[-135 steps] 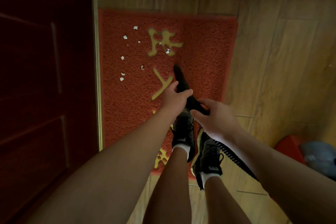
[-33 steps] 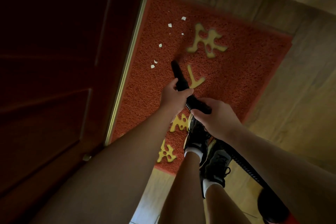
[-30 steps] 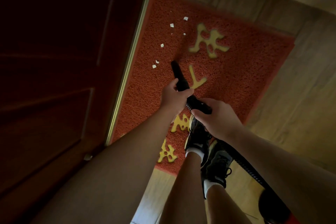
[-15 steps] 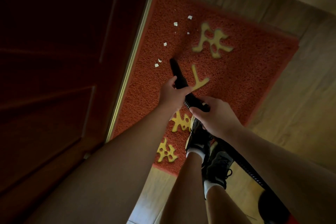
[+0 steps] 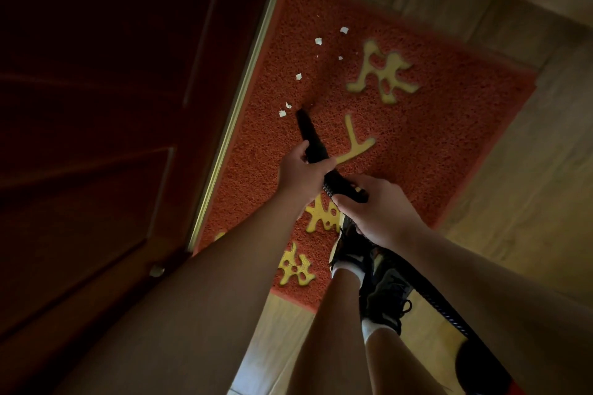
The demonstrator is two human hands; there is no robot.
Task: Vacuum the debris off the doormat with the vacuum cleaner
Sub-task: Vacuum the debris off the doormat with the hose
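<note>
A red doormat (image 5: pixel 433 144) with yellow characters lies on the wooden floor beside a dark door. Several small white scraps (image 5: pixel 299 76) are scattered on its upper left part. The black vacuum nozzle (image 5: pixel 308 135) points up and left, its tip on the mat just right of the two lowest scraps (image 5: pixel 284 110). My left hand (image 5: pixel 301 171) grips the nozzle's lower part. My right hand (image 5: pixel 378 208) holds the black handle where the ribbed hose (image 5: pixel 430 301) joins; the hose runs down to the right.
A dark red door (image 5: pixel 112 122) with a metal threshold strip (image 5: pixel 237 99) borders the mat's left side. My feet in black shoes (image 5: pixel 382 285) stand at the mat's near edge. The vacuum's black and red body (image 5: pixel 481 369) sits at the lower right. Wooden floor (image 5: pixel 529 186) lies to the right.
The nozzle tip has slid left toward the two lowest scraps near the door. Compared with 4.5 s ago, fewer scraps lie on the mat and the view has turned.
</note>
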